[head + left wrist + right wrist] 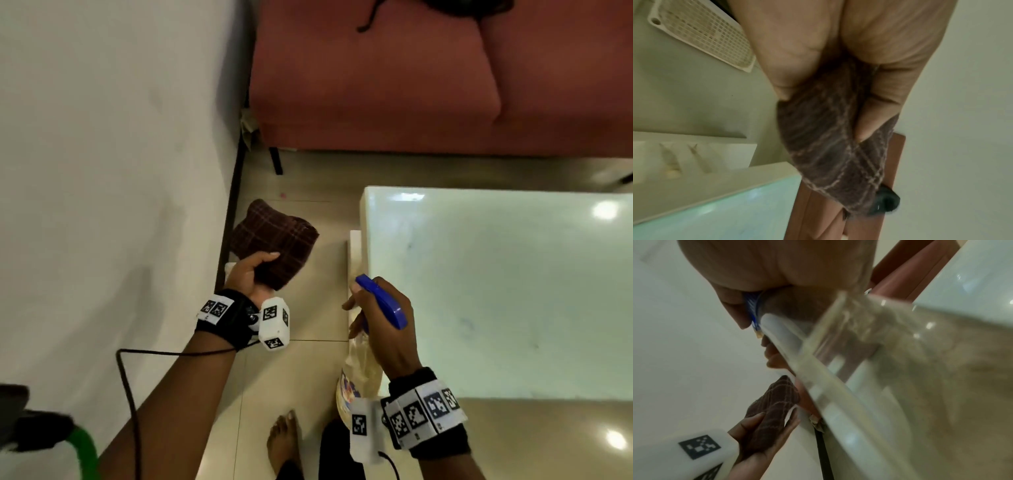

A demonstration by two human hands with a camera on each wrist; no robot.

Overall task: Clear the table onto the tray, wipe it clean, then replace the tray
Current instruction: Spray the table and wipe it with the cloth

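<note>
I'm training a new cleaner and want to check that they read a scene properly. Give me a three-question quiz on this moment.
1. True or false: the left hand holds a brown checked cloth.
2. What does the right hand grip? A) a spray bottle with a blue trigger head B) a cup C) a tray
3. Fill in: the glossy white table stands in front of a ____ sofa.

Key: 1 true; 2 A, the spray bottle; 3 red.
</note>
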